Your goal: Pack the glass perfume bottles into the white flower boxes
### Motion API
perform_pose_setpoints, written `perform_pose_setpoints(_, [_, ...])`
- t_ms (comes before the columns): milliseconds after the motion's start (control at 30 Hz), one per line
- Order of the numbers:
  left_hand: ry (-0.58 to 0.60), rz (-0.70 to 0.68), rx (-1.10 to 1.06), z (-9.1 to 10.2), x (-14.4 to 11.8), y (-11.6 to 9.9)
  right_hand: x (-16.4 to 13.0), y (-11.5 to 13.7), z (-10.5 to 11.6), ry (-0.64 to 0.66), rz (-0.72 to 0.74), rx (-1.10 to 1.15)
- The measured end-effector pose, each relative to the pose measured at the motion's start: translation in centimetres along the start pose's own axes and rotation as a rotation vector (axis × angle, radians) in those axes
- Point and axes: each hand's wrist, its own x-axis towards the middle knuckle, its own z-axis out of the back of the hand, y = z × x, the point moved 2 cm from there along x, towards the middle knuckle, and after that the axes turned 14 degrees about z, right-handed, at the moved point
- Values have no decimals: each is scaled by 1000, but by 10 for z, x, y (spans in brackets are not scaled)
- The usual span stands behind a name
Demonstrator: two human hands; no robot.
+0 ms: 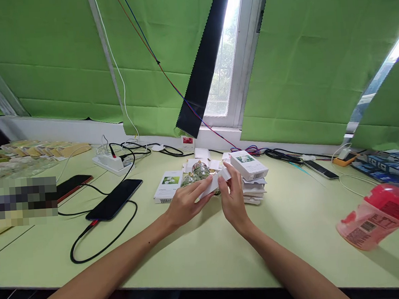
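Small white carton point(215, 183), flap open, pinched between both hands' fingers point(228, 174)

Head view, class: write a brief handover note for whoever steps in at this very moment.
Left hand and right hand together hold a small white carton above the desk.
Glass bottles stand just behind the carton.
One printed box lies flat to the left; another tops a stack of flat cartons.
Done: carton picked up.
Left: carton looks unfilled; bottles unboxed.
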Motion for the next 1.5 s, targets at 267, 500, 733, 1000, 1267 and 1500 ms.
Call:
perform_pose_setpoints(267, [10, 47, 71, 3, 1, 7, 1, -2, -1, 7, 32, 6])
perform_pose_setpoints(500, [10, -12, 107, 8, 7, 22, 1, -4, -2, 30, 66, -50])
perform_pose_setpoints(733, [13, -50, 86, 13, 11, 34, 1, -5, -3, 26, 179, -179])
perform_pose_setpoints(1000, [-34, -90, 76, 17, 14, 28, 2, -1, 2, 28, 467, -282])
perform_pose_setpoints(1267, [-34, -141, 127, 18, 15, 28, 3, -2, 0, 77, 659, -361])
perform_pose_setpoints(1500, [-22, -150, 119, 19, 16, 24, 2, -12, 1, 91, 664, -414])
